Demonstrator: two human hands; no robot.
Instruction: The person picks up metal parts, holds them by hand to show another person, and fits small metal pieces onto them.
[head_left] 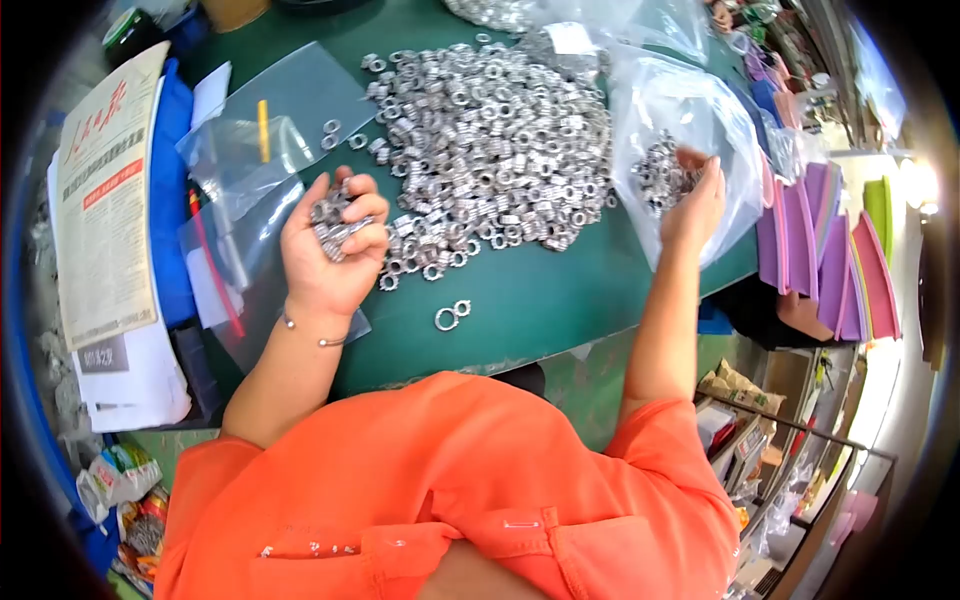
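My left hand (338,238) is closed around several small metal rings (330,215), palm turned up, at the left edge of a large pile. That pile of silvery, notched metal rings (500,140) covers the middle of the green table. On the right, my right hand (697,205) reaches over the mouth of a clear plastic bag (735,120), with its fingers stretched out and the tips blurred. Rings lie in the bag beside those fingers. Two loose rings (447,318), one larger than the other, lie near the table's front edge.
A newspaper (105,200) rests against a blue bin (175,190) on the left. Clear plastic sheets (290,90), a yellow stick (263,130) and a red pen-like stick (215,265) lie near it. Purple and pink foam pieces (820,240) stand at the right, where part of another person shows.
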